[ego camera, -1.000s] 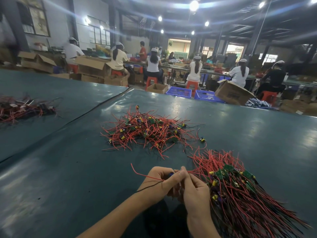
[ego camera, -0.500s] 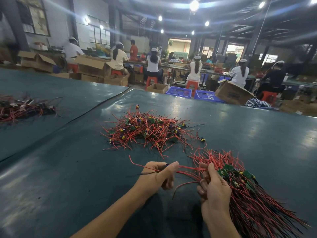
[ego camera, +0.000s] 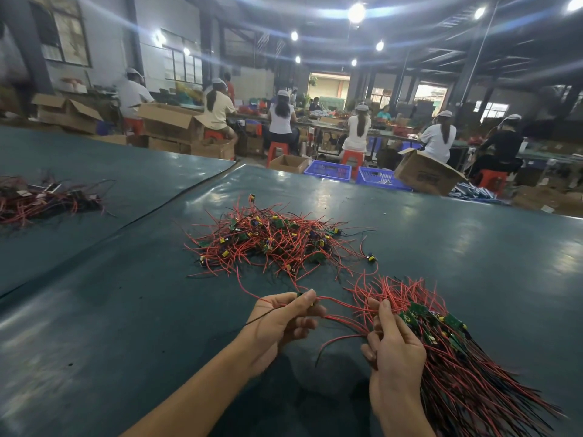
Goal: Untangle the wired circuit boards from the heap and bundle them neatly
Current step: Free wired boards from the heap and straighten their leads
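Circuit board (ego camera: 299,293) in pinch of left hand (ego camera: 280,324), bundle (ego camera: 451,354) in grip of right hand (ego camera: 394,351), heap (ego camera: 274,241) beyond, second pile (ego camera: 41,200) leftward.

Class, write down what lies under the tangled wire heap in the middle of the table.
The heap rests on the dark green table cover, visible through gaps between its outer wires. Its dense middle hides whatever lies beneath.

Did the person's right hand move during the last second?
Yes: the right hand shifted right, judged against the unmoved tangled heap of red-wired green circuit boards.
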`<action>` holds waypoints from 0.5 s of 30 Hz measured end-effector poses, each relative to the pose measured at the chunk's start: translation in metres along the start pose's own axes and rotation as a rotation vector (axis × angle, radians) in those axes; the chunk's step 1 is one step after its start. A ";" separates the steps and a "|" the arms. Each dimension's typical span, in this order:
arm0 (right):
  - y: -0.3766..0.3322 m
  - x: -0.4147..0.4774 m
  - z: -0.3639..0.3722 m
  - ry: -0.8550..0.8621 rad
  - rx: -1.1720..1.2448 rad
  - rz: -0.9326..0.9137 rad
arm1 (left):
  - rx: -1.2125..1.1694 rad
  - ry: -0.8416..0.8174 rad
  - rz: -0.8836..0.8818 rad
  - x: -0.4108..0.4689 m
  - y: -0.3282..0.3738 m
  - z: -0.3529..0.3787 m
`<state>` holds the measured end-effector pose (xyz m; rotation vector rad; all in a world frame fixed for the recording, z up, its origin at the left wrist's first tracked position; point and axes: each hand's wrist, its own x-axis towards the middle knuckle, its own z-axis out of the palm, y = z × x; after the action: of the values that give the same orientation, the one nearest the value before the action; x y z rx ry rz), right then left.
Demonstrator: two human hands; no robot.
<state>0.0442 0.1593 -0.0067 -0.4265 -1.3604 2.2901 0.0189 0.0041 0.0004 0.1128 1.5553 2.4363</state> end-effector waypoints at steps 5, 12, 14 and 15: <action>0.000 -0.001 0.001 0.008 -0.001 -0.001 | -0.113 0.057 0.052 0.004 -0.001 -0.007; 0.000 -0.002 0.001 0.010 -0.020 0.006 | -0.201 0.163 0.131 0.009 0.000 -0.013; 0.001 -0.002 0.001 0.014 -0.029 -0.004 | -0.197 0.186 0.144 0.009 0.001 -0.013; 0.001 -0.002 0.001 0.018 -0.027 -0.008 | -0.201 0.205 0.147 0.009 0.002 -0.013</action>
<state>0.0448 0.1572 -0.0070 -0.4482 -1.3832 2.2589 0.0069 -0.0055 -0.0042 -0.0633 1.4122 2.7812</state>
